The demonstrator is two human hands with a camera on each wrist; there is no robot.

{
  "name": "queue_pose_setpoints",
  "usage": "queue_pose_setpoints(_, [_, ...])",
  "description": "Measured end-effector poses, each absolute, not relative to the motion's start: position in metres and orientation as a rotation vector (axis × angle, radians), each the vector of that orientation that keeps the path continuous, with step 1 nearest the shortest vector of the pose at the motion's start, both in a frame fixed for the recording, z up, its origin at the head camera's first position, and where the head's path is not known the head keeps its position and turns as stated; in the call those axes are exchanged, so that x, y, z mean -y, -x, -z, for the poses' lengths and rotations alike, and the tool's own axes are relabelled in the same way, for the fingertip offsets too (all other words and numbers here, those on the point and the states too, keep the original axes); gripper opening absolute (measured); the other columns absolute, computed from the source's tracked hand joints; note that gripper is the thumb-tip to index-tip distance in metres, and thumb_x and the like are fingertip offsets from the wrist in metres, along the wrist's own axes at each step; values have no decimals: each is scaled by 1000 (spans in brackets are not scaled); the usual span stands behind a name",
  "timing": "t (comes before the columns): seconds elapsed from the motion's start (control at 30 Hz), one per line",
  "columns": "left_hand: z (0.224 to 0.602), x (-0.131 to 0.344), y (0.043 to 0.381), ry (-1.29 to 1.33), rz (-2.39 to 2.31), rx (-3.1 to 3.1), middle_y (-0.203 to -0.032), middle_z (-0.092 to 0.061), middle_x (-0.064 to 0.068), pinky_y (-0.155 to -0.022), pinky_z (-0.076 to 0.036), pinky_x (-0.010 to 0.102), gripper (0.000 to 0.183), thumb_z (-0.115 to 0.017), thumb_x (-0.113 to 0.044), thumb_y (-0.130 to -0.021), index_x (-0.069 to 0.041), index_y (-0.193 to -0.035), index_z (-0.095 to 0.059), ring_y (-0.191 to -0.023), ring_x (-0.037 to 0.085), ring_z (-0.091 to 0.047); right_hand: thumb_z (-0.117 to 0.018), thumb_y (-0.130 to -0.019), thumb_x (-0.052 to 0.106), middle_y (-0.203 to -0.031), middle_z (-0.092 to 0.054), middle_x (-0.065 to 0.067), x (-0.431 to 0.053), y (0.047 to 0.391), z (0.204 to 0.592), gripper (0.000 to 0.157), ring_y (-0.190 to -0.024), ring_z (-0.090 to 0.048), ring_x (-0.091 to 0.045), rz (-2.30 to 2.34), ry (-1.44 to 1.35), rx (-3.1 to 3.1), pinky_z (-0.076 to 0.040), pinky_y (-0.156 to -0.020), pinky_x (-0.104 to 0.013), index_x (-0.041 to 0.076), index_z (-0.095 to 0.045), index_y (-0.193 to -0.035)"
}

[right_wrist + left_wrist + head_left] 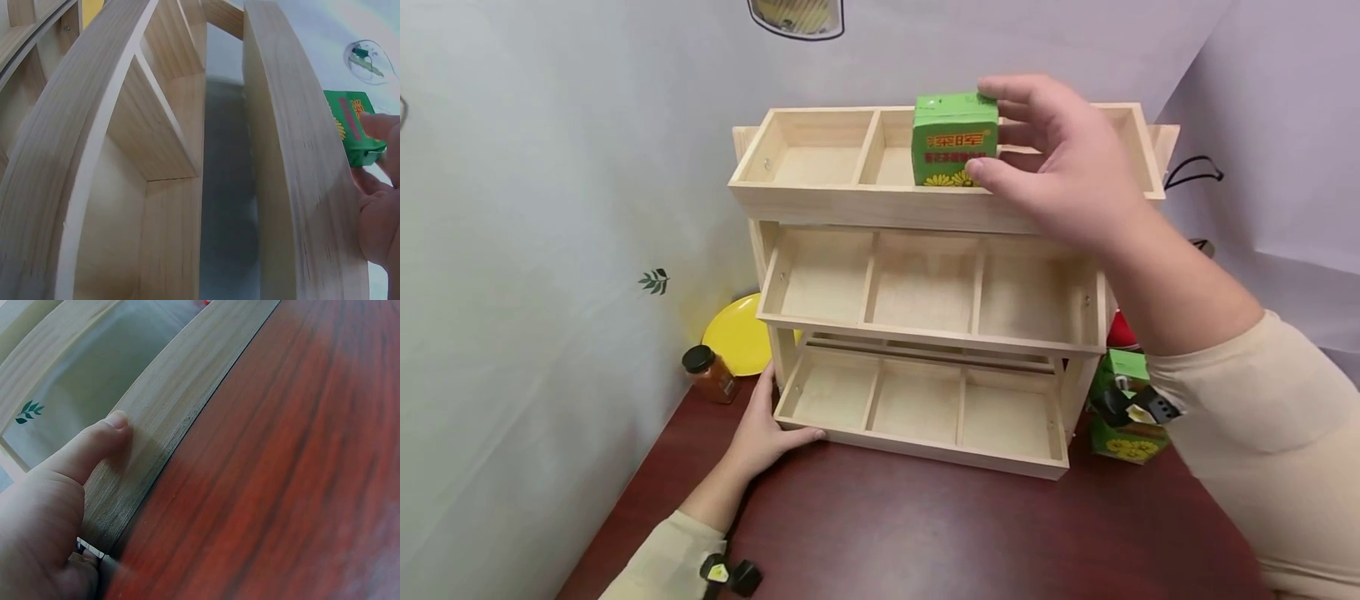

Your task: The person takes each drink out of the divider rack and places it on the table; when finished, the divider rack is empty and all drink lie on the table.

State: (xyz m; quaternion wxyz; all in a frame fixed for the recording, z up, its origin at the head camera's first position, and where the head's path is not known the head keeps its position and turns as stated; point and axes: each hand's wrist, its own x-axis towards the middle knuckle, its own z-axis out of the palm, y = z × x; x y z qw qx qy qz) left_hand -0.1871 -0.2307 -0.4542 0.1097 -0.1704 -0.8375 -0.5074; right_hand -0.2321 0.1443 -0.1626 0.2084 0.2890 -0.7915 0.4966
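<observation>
A small green drink carton (953, 137) with yellow flowers and red lettering stands at the middle compartment of the top tier of a wooden three-tier shelf (917, 208). My right hand (1067, 162) pinches the carton from its right side, thumb in front and fingers at the top and behind. In the right wrist view, the carton (351, 128) shows past the top tier's front board. Low on the left, my left hand (760, 437) holds the bottom tier's corner. Its thumb lies on the front board (165, 394) in the left wrist view, with the other fingers along the side.
Left of the shelf, a jar with a black lid (709, 375) stands by a yellow plate (737, 337). More green cartons (1127, 450) and a red object (1122, 332) are on the right, partly behind my right sleeve. The dark red table (910, 525) extends in front; pale cloth hangs behind.
</observation>
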Motion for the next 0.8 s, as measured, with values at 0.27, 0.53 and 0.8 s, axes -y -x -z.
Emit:
queue_pose_setpoints(0.27, [454,231,188,501,1500,2464,-146,-36,13,-102,-32,45,124,-96,-20,-56,-12,-154,-20,-127,30,-41,-71,-82,-5,-117,-66,-7,-145,234,165,48,-103,-65,-15,-1347,-721,2147,-51,-83,-24,11,-61,-126])
queue_pose_setpoints(0.53, [453,229,186,482,1488,2477,-147,-35,10,-104,-29,43,125,-97,-21,-55,-14,-154,-20,-129,25,-39,-70,-82,-7,-115,-67,-7,-146,232,167,47,-103,-65,-15,-1304,-750,2119,-51,-80,-22,9,-61,-125])
queue_pose_setpoints(0.8, [454,230,187,491,1489,2469,-147,-35,10,-104,-30,36,125,-97,-20,-55,-14,-154,-20,-129,25,-39,-67,-81,-14,-116,-65,-8,-142,227,172,45,-110,-62,-18,-1300,-843,2026,-52,-82,-27,-1,-59,-123])
